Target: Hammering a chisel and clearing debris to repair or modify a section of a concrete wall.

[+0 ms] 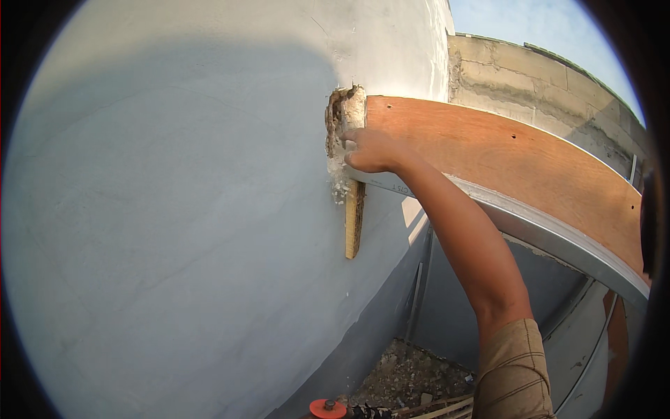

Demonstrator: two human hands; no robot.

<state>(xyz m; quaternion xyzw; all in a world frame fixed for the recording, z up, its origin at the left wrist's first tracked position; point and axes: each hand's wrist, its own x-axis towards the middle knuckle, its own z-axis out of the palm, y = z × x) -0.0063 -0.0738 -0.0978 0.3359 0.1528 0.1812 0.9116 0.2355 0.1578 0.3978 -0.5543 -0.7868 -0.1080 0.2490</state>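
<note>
My right hand [371, 150] reaches up to the corner of a pale plastered wall [174, 209]. Its fingers are curled around an upright wooden strip [354, 223] that stands against the wall's edge. The top of the strip is caked with grey mortar [343, 115], and rough crumbling mortar sits along the wall corner beside my fingers. A reddish-brown plywood board [502, 160] runs to the right from the hand, with a grey metal channel [544, 230] along its lower edge. My left hand is out of sight.
A rough concrete block wall [530, 77] rises behind the board under blue sky. Down below lies rubble [412, 377], with an orange round cap [328, 408] and some wooden sticks [440, 406]. A grey wall [460, 307] stands under the metal channel.
</note>
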